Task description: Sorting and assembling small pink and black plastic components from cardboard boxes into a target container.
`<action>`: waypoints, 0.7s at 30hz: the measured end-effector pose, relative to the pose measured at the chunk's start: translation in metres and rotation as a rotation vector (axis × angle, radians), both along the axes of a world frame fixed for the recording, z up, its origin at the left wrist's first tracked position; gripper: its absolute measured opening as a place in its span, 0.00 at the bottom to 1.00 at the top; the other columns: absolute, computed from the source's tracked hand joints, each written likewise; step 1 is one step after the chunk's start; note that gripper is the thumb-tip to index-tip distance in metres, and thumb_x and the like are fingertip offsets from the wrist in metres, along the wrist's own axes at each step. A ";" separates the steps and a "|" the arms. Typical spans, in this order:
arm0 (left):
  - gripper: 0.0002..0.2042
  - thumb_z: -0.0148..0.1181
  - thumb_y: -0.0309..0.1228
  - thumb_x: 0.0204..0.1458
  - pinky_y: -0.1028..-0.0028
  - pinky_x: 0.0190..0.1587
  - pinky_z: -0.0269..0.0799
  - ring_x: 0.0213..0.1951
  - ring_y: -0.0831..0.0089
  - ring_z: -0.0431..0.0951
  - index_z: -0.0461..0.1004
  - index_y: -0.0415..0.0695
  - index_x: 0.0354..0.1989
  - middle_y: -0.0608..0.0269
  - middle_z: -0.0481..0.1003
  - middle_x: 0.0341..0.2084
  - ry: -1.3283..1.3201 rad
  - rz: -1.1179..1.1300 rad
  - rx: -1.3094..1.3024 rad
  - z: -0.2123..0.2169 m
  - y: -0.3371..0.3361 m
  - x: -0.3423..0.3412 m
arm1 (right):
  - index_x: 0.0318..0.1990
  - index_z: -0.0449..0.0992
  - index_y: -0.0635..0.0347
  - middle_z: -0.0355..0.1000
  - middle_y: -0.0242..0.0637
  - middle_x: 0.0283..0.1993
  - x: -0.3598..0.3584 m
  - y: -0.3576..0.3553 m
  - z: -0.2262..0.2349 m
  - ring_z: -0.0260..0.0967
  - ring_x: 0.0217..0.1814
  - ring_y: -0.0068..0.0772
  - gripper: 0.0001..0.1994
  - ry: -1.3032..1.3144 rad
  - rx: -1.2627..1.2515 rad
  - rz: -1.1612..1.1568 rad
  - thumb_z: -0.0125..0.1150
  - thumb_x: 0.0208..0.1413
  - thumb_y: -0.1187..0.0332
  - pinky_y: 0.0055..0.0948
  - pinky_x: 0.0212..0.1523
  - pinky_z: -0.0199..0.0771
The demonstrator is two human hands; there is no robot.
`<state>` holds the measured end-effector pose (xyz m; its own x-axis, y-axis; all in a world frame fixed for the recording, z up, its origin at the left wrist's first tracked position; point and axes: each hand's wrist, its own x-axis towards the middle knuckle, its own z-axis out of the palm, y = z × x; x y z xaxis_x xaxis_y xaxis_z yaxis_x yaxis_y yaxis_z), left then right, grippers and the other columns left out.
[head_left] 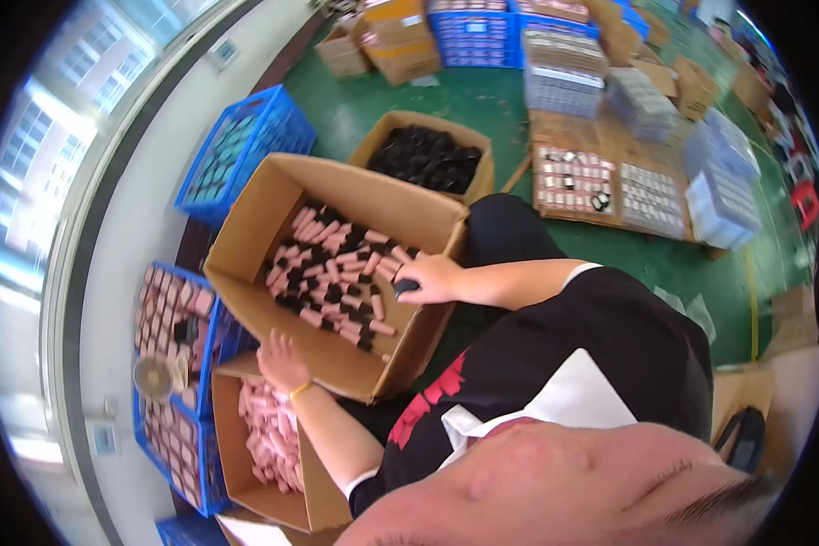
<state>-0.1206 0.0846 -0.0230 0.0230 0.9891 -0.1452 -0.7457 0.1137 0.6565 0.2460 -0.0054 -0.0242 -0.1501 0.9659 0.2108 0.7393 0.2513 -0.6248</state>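
Gripping a black piece, the right hand curls; the left hand, fingers spread, is beside the large carton.

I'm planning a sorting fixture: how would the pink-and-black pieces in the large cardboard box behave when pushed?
The pink-and-black pieces look stiff, showing straight outlines where they overlap. Their tube-like shape suggests they may roll when nudged. Each looks smaller than the right hand, so probably light to lift.
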 end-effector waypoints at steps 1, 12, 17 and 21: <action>0.17 0.41 0.41 0.58 0.65 0.49 0.67 0.46 0.63 0.68 0.62 0.47 0.52 0.54 0.64 0.54 0.022 0.009 -0.016 0.005 -0.004 -0.002 | 0.36 0.74 0.51 0.69 0.42 0.40 -0.005 0.004 0.009 0.71 0.39 0.47 0.18 0.097 -0.062 -0.004 0.62 0.43 0.50 0.43 0.39 0.70; 0.24 0.38 0.43 0.58 0.64 0.57 0.60 0.54 0.59 0.63 0.55 0.52 0.62 0.53 0.59 0.60 0.427 -0.195 0.025 -0.016 -0.002 -0.015 | 0.48 0.65 0.53 0.72 0.40 0.40 0.087 0.116 0.048 0.71 0.35 0.35 0.19 1.806 -0.288 -0.467 0.55 0.53 0.55 0.33 0.35 0.71; 0.22 0.51 0.41 0.54 0.71 0.45 0.68 0.45 0.67 0.69 0.60 0.52 0.58 0.59 0.68 0.50 0.606 -0.211 -0.078 -0.016 -0.003 0.015 | 0.48 0.69 0.61 0.72 0.37 0.32 0.102 0.090 0.008 0.69 0.27 0.27 0.15 0.863 0.127 -0.504 0.51 0.52 0.70 0.27 0.29 0.71; 0.21 0.52 0.38 0.54 0.75 0.42 0.68 0.42 0.70 0.70 0.61 0.50 0.56 0.61 0.69 0.49 0.652 -0.110 -0.089 -0.009 -0.016 0.027 | 0.46 0.72 0.57 0.74 0.40 0.35 0.053 0.036 -0.007 0.72 0.33 0.38 0.14 0.347 0.005 -0.171 0.51 0.50 0.69 0.32 0.34 0.71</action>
<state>-0.0936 0.0684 -0.0321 0.0031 0.9695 -0.2450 -0.1797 0.2416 0.9536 0.2993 0.0303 -0.0309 0.0941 0.9697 0.2255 0.5156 0.1463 -0.8443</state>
